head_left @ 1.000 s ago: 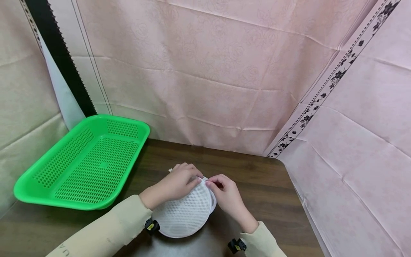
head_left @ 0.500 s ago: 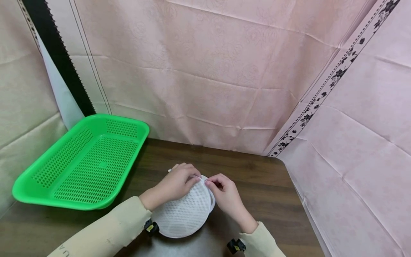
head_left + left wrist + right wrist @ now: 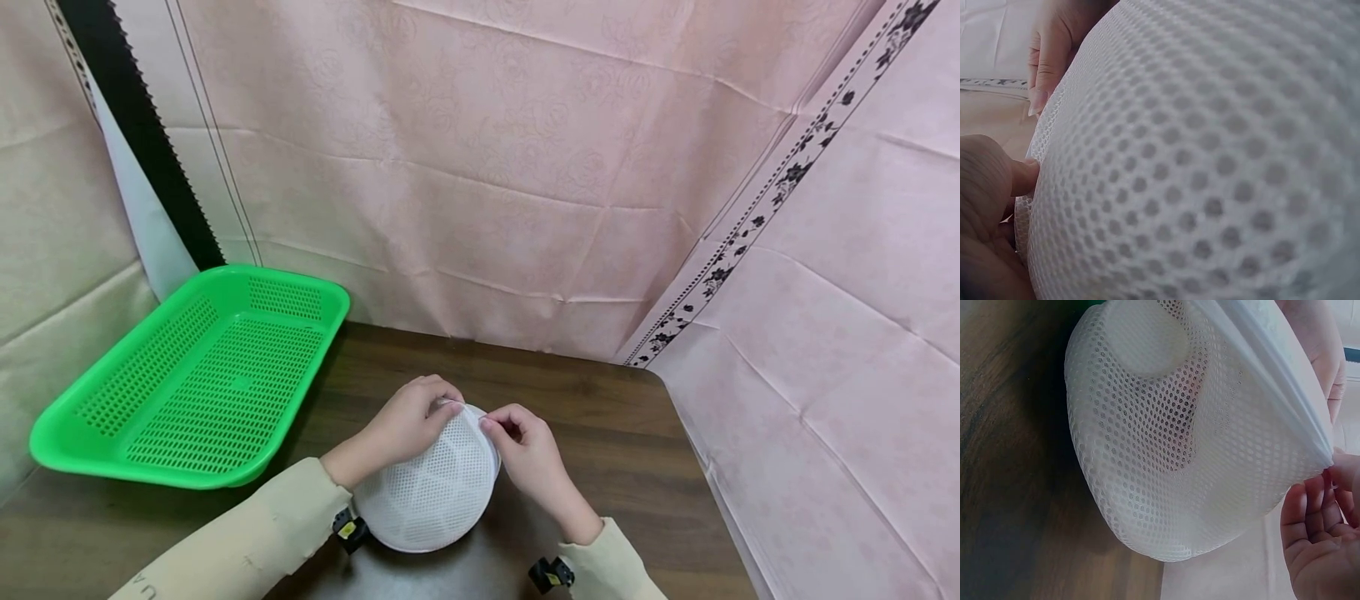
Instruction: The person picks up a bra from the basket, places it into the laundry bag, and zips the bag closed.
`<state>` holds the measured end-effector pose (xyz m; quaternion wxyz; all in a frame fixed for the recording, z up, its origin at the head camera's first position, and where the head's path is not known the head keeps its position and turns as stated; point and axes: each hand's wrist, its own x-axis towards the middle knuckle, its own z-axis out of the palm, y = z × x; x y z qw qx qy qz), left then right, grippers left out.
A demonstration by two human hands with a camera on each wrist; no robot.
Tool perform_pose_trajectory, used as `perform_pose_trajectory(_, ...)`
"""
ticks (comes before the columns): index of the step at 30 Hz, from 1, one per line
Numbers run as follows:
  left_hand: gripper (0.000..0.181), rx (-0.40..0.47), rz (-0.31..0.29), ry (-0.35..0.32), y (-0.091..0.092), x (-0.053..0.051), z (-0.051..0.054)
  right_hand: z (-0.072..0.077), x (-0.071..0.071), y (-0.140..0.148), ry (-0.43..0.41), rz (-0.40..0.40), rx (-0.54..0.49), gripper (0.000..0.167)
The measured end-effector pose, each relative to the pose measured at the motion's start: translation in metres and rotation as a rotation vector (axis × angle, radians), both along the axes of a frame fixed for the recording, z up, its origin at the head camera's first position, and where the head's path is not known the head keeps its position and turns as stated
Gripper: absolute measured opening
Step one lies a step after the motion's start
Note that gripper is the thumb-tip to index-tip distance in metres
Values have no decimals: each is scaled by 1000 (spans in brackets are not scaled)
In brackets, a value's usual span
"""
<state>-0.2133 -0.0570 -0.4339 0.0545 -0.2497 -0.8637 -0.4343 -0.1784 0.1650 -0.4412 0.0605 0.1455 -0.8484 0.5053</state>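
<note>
A round white mesh laundry bag (image 3: 427,508) stands over the table near its front. My left hand (image 3: 412,421) grips the far rim of this bag between thumb and fingers. Just to the right, my right hand (image 3: 528,454) pinches the edge at the end of a white zip band (image 3: 1266,369), seen in the right wrist view. Whether it holds the zip pull or only the fabric is hidden by the fingertips. Mesh (image 3: 1166,156) fills most of the left wrist view. Through the netting in the right wrist view, a pale round shape (image 3: 1147,337) shows.
A green plastic basket (image 3: 341,317) with slotted sides stands on the left of the dark wooden table (image 3: 585,400). Pale patterned cloth (image 3: 487,167) hangs behind and at both sides. A black camera (image 3: 551,575) is strapped at each wrist.
My left hand has shifted slightly left and away along the rim, widening the gap between the hands. The bag has turned a little; the small white tab beside the left hand is now hidden.
</note>
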Motion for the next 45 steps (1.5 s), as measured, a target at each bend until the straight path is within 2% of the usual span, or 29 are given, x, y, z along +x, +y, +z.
perform_pose_trajectory(15,7,12,14,-28,2,2,1,0,1,1,-9,-8,-3,5)
perform_pose_trajectory(22,7,99,64,-56,-3,-1,2,4,0,4,12,-31,-28,5)
perform_pose_trajectory(31,9,221,77,-71,1,-1,9,16,-2,6,69,-53,-92,4)
perform_pose_trajectory(36,12,297,85,-84,6,0,16,28,-5,7,155,-81,-102,4)
perform_pose_trajectory(40,13,326,90,-104,8,-1,17,33,-7,8,201,-85,-96,5)
perform_pose_trajectory(45,10,304,78,-100,6,-3,12,28,-8,8,155,-79,-68,5)
